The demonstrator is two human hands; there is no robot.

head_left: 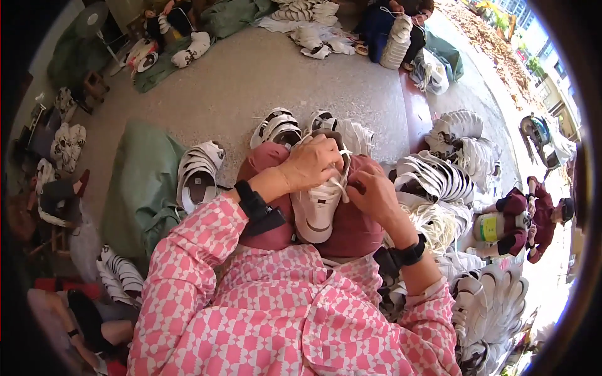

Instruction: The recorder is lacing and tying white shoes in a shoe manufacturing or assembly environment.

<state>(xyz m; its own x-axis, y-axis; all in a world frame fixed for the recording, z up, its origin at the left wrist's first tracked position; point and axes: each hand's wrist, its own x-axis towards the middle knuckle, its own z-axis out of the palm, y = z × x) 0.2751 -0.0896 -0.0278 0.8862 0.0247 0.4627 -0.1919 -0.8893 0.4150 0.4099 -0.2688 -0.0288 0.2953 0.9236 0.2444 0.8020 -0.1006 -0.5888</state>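
A white sneaker [313,219] rests between my knees, toe toward me, its brown-lined opening partly hidden by my hand. A white shoelace [337,185] crosses its upper half. My left hand [315,163] lies over the tongue and upper eyelets, fingers bent and closed on the lace. On the shoe's right side my right hand [374,195] is closed in a pinch by the lace; its fingertips are partly hidden.
Nested white shoes [199,175] stand left of my knees, beside a green cloth [138,182]. More shoe stacks [436,178] and a bundle of white laces [433,225] lie at my right. Other people [401,28] sit farther off among shoes. A stool [95,84] stands far left.
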